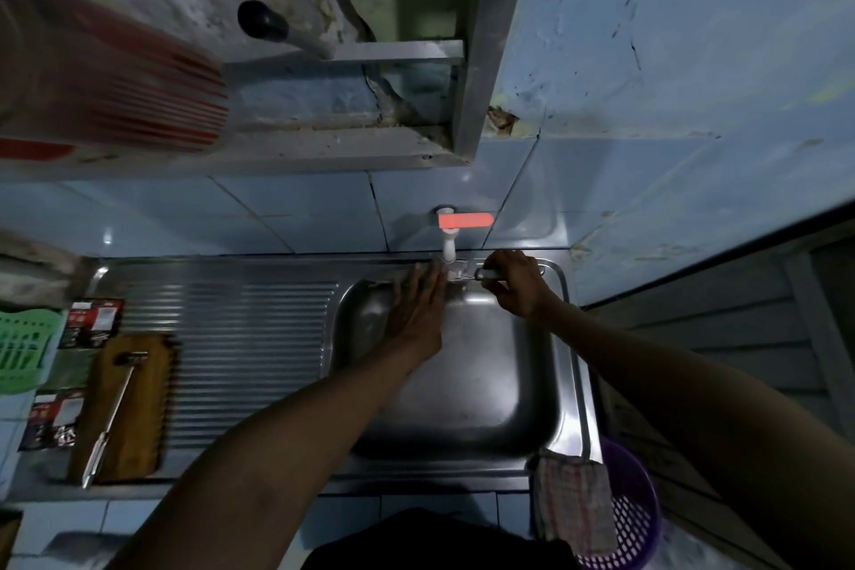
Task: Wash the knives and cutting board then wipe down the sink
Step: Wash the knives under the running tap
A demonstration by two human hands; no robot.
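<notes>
At the back rim of the steel sink (562,338), beneath the white tap (448,245) with its orange lever (465,220): right hand (516,287) curled around the pale handle of a knife (486,274), held just under the spout, blade end pointing toward the tap and too blurred to make out; left hand (416,310) flat, fingers straight and pressed together, fingertips reaching to the spout beside the knife, holding nothing; whether the palm touches the blade, not discernible; running water not discernible either.

Left of the basin, on the ribbed drainboard (231,329): bare ridged steel; farther left, on the counter, wooden cutting board (139,384) lying flat, well apart from both hands; across it, second knife (113,417) with a long metal shaft, lengthwise on the board, its lower end overhanging the board's near edge.

Beside the board, toward the left edge: green plastic basket (23,347); two dark printed packets (95,322), one behind the board and one farther forward.

At the sink's front right corner: checked cloth (573,504) draped over the rim, hanging down; behind it, purple perforated basket (634,514) on the floor.

Above, on the tiled wall: metal shelf frame (481,60); blurred red-striped object (115,74) at upper left.
</notes>
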